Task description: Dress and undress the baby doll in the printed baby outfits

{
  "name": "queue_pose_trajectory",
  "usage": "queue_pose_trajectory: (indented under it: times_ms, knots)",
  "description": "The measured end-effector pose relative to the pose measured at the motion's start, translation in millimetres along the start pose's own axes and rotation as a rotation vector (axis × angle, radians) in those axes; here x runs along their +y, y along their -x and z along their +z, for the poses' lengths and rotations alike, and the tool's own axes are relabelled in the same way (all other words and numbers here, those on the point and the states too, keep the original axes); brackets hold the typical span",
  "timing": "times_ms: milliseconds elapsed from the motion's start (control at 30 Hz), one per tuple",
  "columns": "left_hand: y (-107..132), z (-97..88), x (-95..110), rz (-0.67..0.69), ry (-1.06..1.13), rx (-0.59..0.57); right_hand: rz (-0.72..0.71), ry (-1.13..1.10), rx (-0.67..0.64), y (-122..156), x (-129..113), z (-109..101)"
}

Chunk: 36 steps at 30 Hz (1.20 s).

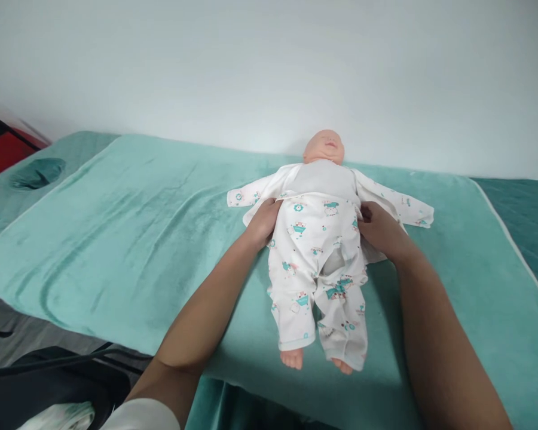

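Observation:
A baby doll (323,148) lies face up on the teal bed cover, its head toward the wall and its bare toes toward me. Printed white baby pants (301,239) cover its legs and lower belly. A matching baby shirt (412,208) is spread open under it, with the sleeves stretched out to both sides. My left hand (264,222) is closed on the waistband at the left of the doll. On the opposite side, my right hand (382,230) pinches the waistband too. The fingertips of both hands are partly hidden by the cloth.
The teal cover (130,239) is wrinkled on the left. A face hole (38,173) shows in the bed's left end. Behind stands a white wall (251,71). A dark chair or bag (49,382) is below the bed's front edge, and a red object (4,152) sits far left.

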<state>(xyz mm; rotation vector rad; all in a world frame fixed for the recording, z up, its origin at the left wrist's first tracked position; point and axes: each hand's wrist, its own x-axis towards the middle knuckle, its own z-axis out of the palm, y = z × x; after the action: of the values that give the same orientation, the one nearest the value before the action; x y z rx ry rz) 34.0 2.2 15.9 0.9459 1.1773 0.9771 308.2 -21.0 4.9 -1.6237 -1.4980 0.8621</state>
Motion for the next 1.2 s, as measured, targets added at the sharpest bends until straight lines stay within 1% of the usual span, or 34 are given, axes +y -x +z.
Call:
queue_pose_trajectory:
  times_ms: [67, 167, 300, 400, 500, 600, 667, 767, 867, 967, 1067, 1200]
  knots:
    - [2, 0.7, 1, 0.021, 0.010, -0.020, -0.033, 0.036, -0.053, 2, -3, -2]
    - [5, 0.9, 2, 0.054, 0.037, -0.080, -0.030, 0.030, -0.140, 6, -9, -5]
    - [5, -0.8, -1, 0.080, 0.077, -0.133, 0.031, -0.181, -0.201, 9, -14, 0]
    - [3, -1.8, -6, 0.081, 0.109, -0.160, 0.117, -0.308, -0.192, 11, -17, 6]
    - [1, -1.2, -9, 0.004, 0.153, -0.181, 0.175, -0.481, -0.186, 14, -22, 14]
    - [1, 1.1, -9, -0.092, 0.212, -0.178, 0.150, -0.639, -0.177, 17, -27, 19]
    - [2, 3.1, -8, -0.124, 0.260, -0.171, 0.114, -0.695, -0.162, 17, -28, 22]
    - [4, 5.5, -6, -0.138, 0.327, -0.164, 0.077, -0.726, -0.142, 15, -26, 25]
    - [7, 6.4, -4, -0.181, 0.367, -0.184, 0.073, -0.746, -0.127, 11, -22, 25]
    - [10, 6.0, -3, -0.213, 0.370, -0.193, 0.060, -0.774, -0.143, 8, -17, 25]
    - [11, 5.2, -3, -0.213, 0.353, -0.205, 0.037, -0.797, -0.151, 6, -13, 25]
    - [8, 3.4, -7, -0.195, 0.333, -0.214, 0.052, -0.788, -0.104, 5, -13, 24]
